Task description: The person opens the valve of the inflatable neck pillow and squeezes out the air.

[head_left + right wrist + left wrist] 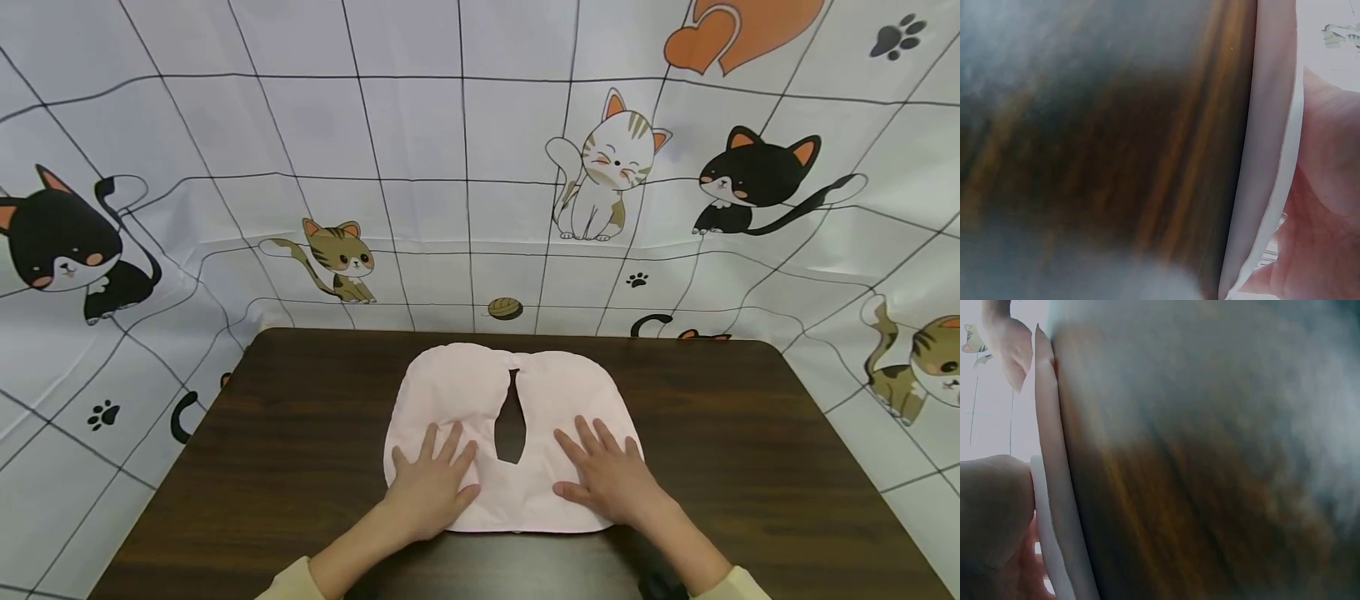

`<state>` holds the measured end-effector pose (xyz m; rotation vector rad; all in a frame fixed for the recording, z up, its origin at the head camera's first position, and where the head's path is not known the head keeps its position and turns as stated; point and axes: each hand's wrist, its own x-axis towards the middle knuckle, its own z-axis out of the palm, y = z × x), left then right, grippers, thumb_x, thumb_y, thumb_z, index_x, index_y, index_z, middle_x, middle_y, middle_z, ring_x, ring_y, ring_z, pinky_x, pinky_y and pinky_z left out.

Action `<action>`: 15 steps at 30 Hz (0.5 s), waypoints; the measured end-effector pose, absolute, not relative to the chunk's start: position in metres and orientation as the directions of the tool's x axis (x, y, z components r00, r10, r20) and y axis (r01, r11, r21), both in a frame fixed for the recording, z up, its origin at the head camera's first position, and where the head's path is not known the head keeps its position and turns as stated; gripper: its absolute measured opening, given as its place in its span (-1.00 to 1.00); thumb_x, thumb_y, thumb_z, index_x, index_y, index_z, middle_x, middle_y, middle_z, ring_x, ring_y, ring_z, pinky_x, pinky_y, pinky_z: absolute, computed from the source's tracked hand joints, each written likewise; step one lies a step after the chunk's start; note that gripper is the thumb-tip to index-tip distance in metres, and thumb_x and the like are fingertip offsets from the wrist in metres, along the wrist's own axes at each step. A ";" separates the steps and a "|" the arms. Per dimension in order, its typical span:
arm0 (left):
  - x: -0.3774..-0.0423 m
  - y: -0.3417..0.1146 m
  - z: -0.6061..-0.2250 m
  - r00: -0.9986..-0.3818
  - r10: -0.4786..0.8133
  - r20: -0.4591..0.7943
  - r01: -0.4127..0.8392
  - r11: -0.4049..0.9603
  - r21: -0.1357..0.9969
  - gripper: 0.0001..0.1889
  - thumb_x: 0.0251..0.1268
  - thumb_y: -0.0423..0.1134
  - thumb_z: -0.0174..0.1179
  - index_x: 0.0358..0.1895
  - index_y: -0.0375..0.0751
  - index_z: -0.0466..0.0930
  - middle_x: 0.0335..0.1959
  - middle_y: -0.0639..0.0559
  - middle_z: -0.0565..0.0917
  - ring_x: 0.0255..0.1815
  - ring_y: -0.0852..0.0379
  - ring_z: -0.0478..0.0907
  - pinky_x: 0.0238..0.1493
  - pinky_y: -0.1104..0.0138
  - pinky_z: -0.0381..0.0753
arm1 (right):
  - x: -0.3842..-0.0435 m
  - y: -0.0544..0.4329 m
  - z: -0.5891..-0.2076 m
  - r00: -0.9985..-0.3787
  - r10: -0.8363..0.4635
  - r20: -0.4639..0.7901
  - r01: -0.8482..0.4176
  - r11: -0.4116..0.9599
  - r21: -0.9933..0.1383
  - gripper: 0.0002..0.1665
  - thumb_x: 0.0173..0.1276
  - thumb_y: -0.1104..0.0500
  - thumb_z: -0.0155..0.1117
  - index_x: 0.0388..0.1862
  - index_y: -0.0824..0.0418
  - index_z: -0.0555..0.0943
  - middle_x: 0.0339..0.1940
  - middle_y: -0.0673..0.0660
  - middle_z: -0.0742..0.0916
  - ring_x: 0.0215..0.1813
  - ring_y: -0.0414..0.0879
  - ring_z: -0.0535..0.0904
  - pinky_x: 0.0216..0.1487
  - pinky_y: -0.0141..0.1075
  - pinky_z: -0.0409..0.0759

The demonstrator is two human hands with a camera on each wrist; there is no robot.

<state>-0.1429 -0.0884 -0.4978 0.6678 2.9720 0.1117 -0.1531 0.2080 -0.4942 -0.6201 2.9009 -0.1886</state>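
A pale pink cushion (465,383) with rounded corners and a long slit-like hole in its middle lies flat on the dark wooden table. My left hand (433,492) rests palm down on its near left part, fingers spread. On the near right part lies my right hand (611,479), likewise flat with fingers spread. The cushion's edge (1063,462) runs along the left hand in the left wrist view. In the right wrist view, the right palm (1329,187) shows beside the cushion's thin side (1266,144).
The dark brown table (300,417) extends on both sides of the cushion. Behind it and at the sides hangs a white sheet (412,125) with a black grid and printed cats. A dark object (660,583) shows under the right forearm.
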 end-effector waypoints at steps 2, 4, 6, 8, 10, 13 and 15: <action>-0.142 -0.088 -0.499 -0.896 0.437 -0.082 0.432 0.899 0.067 -0.36 0.51 0.23 0.01 0.52 0.01 0.40 0.60 -0.13 0.24 0.56 -0.40 0.12 0.03 -0.61 0.22 | -0.154 0.209 -0.495 -0.898 -0.419 -0.134 -0.396 0.903 -0.168 -0.05 0.44 -0.40 0.14 0.60 0.11 0.31 0.60 0.37 0.27 0.58 0.40 0.12 0.29 0.53 0.13; -0.142 -0.088 -0.501 -0.894 0.440 -0.089 0.437 0.898 0.047 -0.35 0.52 0.24 -0.01 0.53 0.02 0.38 0.61 -0.13 0.22 0.56 -0.39 0.12 0.02 -0.61 0.22 | -0.154 0.210 -0.495 -0.897 -0.417 -0.148 -0.391 0.903 -0.176 -0.04 0.43 -0.40 0.15 0.62 0.10 0.28 0.62 0.36 0.24 0.59 0.39 0.09 0.32 0.53 0.10; -0.141 -0.088 -0.502 -0.893 0.440 -0.097 0.438 0.898 0.037 -0.34 0.53 0.24 -0.02 0.54 0.02 0.36 0.61 -0.13 0.21 0.56 -0.40 0.12 0.01 -0.61 0.23 | -0.154 0.210 -0.496 -0.894 -0.420 -0.155 -0.390 0.900 -0.193 -0.02 0.42 -0.41 0.15 0.62 0.11 0.27 0.62 0.36 0.23 0.60 0.40 0.07 0.33 0.53 0.08; -0.141 -0.087 -0.502 -0.892 0.438 -0.109 0.436 0.899 0.042 -0.34 0.53 0.24 -0.03 0.55 0.03 0.35 0.62 -0.13 0.20 0.56 -0.40 0.11 0.00 -0.62 0.23 | -0.154 0.211 -0.494 -0.891 -0.420 -0.172 -0.384 0.900 -0.206 -0.01 0.42 -0.41 0.15 0.63 0.11 0.26 0.63 0.36 0.22 0.60 0.40 0.05 0.34 0.53 0.06; -0.142 -0.087 -0.502 -0.892 0.436 -0.120 0.433 0.900 0.051 -0.34 0.53 0.25 -0.03 0.55 0.03 0.35 0.62 -0.13 0.19 0.56 -0.40 0.10 0.00 -0.62 0.22 | -0.153 0.211 -0.492 -0.888 -0.417 -0.193 -0.376 0.901 -0.215 -0.03 0.43 -0.39 0.16 0.63 0.10 0.25 0.64 0.36 0.20 0.61 0.39 0.03 0.35 0.53 0.04; -0.144 -0.088 -0.499 -0.895 0.428 -0.128 0.421 0.903 0.080 -0.33 0.49 0.26 0.02 0.54 0.04 0.38 0.62 -0.11 0.21 0.56 -0.40 0.11 0.01 -0.61 0.23 | -0.152 0.211 -0.485 -0.885 -0.416 -0.208 -0.365 0.899 -0.242 -0.05 0.44 -0.37 0.18 0.62 0.11 0.28 0.63 0.37 0.22 0.61 0.40 0.04 0.34 0.52 0.05; -0.144 -0.088 -0.496 -0.895 0.430 -0.121 0.419 0.902 0.108 -0.33 0.48 0.26 0.05 0.52 0.04 0.39 0.60 -0.12 0.23 0.56 -0.40 0.12 0.05 -0.59 0.24 | -0.151 0.212 -0.481 -0.887 -0.410 -0.214 -0.352 0.899 -0.261 -0.06 0.44 -0.35 0.19 0.61 0.12 0.29 0.62 0.37 0.24 0.60 0.41 0.06 0.34 0.52 0.06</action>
